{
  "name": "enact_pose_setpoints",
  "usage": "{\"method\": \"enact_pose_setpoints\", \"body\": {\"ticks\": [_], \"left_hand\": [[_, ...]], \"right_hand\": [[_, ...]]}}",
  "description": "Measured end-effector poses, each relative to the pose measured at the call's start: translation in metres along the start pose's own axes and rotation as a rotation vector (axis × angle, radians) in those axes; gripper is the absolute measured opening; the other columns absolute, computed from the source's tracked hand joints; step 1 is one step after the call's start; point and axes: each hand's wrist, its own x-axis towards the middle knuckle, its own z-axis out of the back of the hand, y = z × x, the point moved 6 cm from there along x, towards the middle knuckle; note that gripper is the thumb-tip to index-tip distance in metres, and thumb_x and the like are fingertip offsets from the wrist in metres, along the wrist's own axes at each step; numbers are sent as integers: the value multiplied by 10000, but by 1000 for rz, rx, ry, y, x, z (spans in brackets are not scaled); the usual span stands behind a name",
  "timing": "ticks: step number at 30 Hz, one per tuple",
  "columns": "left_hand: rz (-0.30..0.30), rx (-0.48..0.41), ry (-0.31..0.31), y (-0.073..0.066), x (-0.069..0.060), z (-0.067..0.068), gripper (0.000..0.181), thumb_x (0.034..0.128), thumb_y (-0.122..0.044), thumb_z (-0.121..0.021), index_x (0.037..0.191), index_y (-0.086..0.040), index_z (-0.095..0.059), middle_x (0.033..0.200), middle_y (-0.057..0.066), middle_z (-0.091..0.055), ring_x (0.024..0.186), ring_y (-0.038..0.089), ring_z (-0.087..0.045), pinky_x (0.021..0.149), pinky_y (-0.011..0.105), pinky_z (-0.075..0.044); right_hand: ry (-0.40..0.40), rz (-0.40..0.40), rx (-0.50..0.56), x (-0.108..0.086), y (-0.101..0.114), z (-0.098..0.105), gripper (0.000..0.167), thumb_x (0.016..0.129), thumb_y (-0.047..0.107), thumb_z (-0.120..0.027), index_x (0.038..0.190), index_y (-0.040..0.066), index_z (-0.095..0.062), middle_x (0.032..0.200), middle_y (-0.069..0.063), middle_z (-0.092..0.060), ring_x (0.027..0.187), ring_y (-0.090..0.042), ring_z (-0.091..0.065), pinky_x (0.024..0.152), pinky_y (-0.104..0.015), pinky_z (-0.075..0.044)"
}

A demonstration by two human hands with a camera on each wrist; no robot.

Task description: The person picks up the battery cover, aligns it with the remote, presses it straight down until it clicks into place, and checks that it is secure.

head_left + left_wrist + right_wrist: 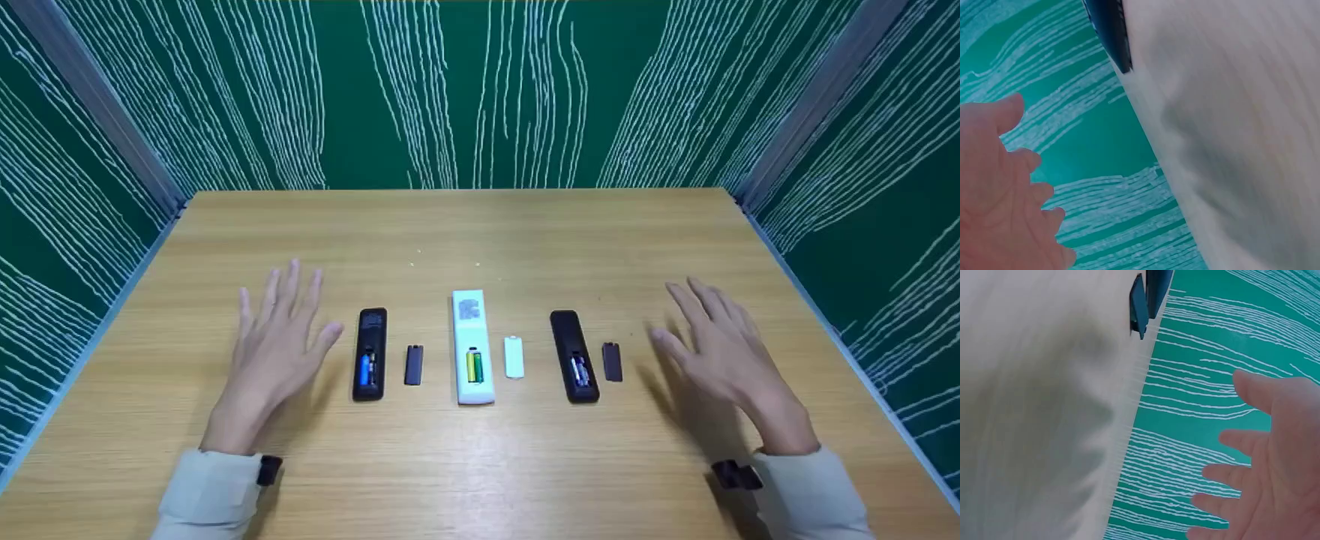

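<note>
My left hand (pixel 274 352) is held with fingers spread, left of a black remote (pixel 370 337) whose battery bay shows a blue battery (pixel 365 370). A dark cover (pixel 413 365) lies beside it. In the middle lies a white remote (pixel 472 322) with green-yellow batteries (pixel 475 367), its white cover (pixel 514 357) to the right. Another black remote (pixel 567 330) shows batteries (pixel 580 370), a dark cover (pixel 612 362) next to it. My right hand (pixel 724 352), fingers extended, is right of that cover. Both hands hold nothing, as the left wrist view (pixel 1005 197) and right wrist view (pixel 1275 461) also show.
Light wooden table (pixel 465 472) beneath everything, with a few tiny white specks behind the remotes. Green panels with white wavy lines (pixel 525 90) stand along the back and both sides. A dark band sits at each wrist by the sleeves (pixel 210 484).
</note>
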Motion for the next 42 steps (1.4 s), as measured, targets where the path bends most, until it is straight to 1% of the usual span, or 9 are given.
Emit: {"method": "enact_pose_setpoints", "body": {"ticks": [3, 8, 13, 21, 27, 30, 34, 37, 42], "left_hand": [[-29, -49, 16, -16, 7, -2, 784, 1114, -534, -407, 1720, -175, -64, 1774, 109, 94, 1631, 379, 87, 1270, 619, 170], [-65, -124, 46, -48, 20, -9, 806, 1097, -518, -487, 1724, -203, -90, 1785, 72, 62, 1643, 334, 58, 1311, 612, 31], [-57, -180, 44, -75, 26, -13, 818, 1075, -541, -527, 1722, -249, -122, 1790, 30, 19, 1650, 288, 25, 1319, 595, -87], [-102, -305, 58, -128, 36, -27, 816, 1048, -469, -633, 1712, -284, -198, 1785, -13, -127, 1634, 268, -139, 1293, 560, -247], [-155, -453, 105, -174, 39, -45, 806, 1027, -448, -681, 1698, -300, -261, 1745, -3, -259, 1591, 265, -278, 1236, 533, -369], [-168, -517, 161, -196, 38, -57, 824, 1015, -453, -690, 1698, -286, -259, 1726, 13, -302, 1566, 282, -329, 1229, 522, -375], [-161, -558, 223, -215, 37, -70, 851, 1000, -440, -713, 1699, -289, -250, 1685, 41, -368, 1499, 282, -431, 1213, 495, -408], [-165, -593, 252, -227, 37, -78, 857, 993, -410, -736, 1697, -263, -270, 1632, 53, -429, 1376, 250, -540, 1158, 440, -481], [-136, -635, 282, -242, 39, -93, 874, 953, -364, -797, 1681, -264, -324, 1588, 46, -478, 1270, 225, -596, 1069, 398, -544]], "right_hand": [[40, -11, 26, 6, 3, 3, 791, 1073, 557, -530, 1684, 115, -292, 1709, -291, -212, 1527, -589, -197, 1178, -823, -149], [150, -54, 73, 15, 5, 2, 804, 1054, 637, -502, 1675, 155, -333, 1687, -284, -271, 1511, -579, -261, 1145, -833, -232], [214, -41, 129, 27, 7, 3, 722, 1068, 585, -520, 1631, 143, -424, 1656, -260, -348, 1456, -540, -391, 1124, -788, -346], [264, -22, 207, 41, 9, 4, 631, 1078, 517, -556, 1570, 126, -504, 1619, -230, -424, 1339, -461, -543, 1039, -688, -497], [291, 16, 231, 48, 13, -2, 558, 1081, 426, -593, 1522, 86, -554, 1527, -215, -544, 1274, -425, -586, 1025, -625, -534], [307, 18, 252, 50, 13, -7, 546, 1075, 416, -608, 1506, 83, -570, 1478, -211, -588, 1257, -412, -598, 1018, -616, -544], [314, 11, 266, 51, 12, -10, 537, 1067, 409, -624, 1497, 91, -579, 1462, -205, -600, 1253, -408, -605, 1021, -621, -543], [319, -5, 266, 51, 12, -12, 529, 1060, 410, -632, 1492, 109, -585, 1451, -199, -605, 1253, -404, -599, 1025, -626, -537], [332, -23, 274, 51, 10, -15, 511, 1053, 416, -641, 1469, 122, -605, 1409, -184, -628, 1231, -389, -600, 1026, -617, -536]]}}
